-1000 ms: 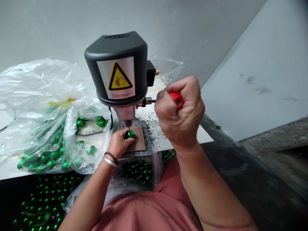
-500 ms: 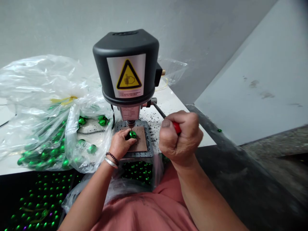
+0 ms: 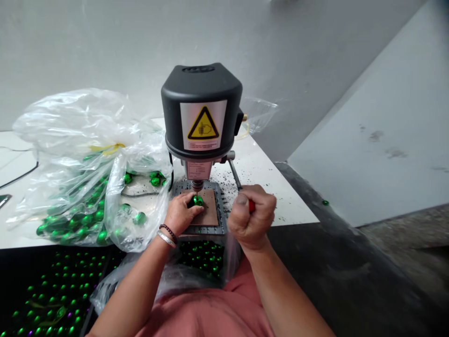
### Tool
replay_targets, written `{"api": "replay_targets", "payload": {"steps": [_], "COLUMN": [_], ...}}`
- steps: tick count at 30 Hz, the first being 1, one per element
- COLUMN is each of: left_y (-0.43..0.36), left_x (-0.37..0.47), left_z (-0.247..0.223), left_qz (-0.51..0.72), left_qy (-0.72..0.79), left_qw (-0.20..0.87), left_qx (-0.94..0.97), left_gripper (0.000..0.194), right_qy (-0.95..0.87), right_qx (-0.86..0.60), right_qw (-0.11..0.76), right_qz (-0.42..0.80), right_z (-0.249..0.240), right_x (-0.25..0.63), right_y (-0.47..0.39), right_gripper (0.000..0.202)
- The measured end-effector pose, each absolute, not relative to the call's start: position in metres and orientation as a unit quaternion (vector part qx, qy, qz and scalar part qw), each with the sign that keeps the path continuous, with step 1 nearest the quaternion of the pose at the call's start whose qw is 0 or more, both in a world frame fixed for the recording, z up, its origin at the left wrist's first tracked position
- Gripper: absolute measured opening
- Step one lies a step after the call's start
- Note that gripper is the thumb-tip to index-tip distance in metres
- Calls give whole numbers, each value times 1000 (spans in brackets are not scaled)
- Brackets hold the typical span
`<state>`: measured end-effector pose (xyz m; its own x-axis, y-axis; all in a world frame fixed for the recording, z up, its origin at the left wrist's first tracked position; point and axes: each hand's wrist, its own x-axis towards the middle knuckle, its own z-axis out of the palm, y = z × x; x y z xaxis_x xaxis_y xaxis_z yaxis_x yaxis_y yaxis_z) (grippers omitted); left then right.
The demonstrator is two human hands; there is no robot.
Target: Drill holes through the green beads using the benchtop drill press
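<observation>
A shiny green ball (image 3: 198, 201) sits on the brown board (image 3: 209, 213) under the bit of a black drill press (image 3: 202, 112). My left hand (image 3: 180, 213) grips that ball from its left side between thumb and fingers. The drill bit (image 3: 197, 191) comes down to the top of the ball; whether it has entered cannot be made out. My right hand (image 3: 251, 215) is closed in a fist around the red-knobbed feed lever (image 3: 235, 174) of the press, to the right of its base (image 3: 221, 220).
A clear plastic bag (image 3: 70, 112) of green balls lies on the white table (image 3: 280, 201) at left, with loose balls near its mouth. Dark shavings litter the table around the press. More green balls (image 3: 201, 252) lie below the table edge. One ball (image 3: 325, 202) rests on the floor.
My right hand has pulled the lever downward and towards me. The left hand still holds the ball on the board. The whole view has shifted, so the press appears further right and lower.
</observation>
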<state>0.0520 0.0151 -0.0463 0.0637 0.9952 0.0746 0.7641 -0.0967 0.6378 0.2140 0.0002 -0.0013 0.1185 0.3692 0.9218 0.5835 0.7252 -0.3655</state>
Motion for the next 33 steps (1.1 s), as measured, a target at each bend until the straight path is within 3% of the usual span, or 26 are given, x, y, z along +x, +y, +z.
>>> {"api": "replay_targets", "payload": {"steps": [3,7,11,16,18,20,22,26,33], "left_y": [16,16,5,-22,-25,-17,0,50,106], "left_x": [52,55,51,33,22,7,-11,-45,-50], "left_z": [-46,-44,-34,-13,-6,-4,-8,-27,-53], "left_qz": [259,253,255,232,252,288,311,204,164], "left_qy": [638,642,639,523,524,573,659,783,757], "left_qw": [218,210,239,367,387,346,242,39,56], "left_qx": [691,693,686,733,716,684,641,586,630], "left_gripper": [35,28,25,54,58,48,39,37,45], "right_qy": [-644,-594,-581,-563,-561,-561,-564,-567,-556], "right_qx": [-359,-384,-493,-519,-512,-508,-500,-489,-474], "right_qw": [670,694,644,643,650,653,657,663,682], "right_qz": [-91,-136,-67,-4,0,2,5,11,11], "right_z": [7,57,108,120,118,117,116,114,112], "right_x": [211,210,208,205,204,203,204,204,204], "right_y": [2,18,46,59,58,57,57,58,60], "right_gripper": [9,3,22,23,23,23,23,23,24]}}
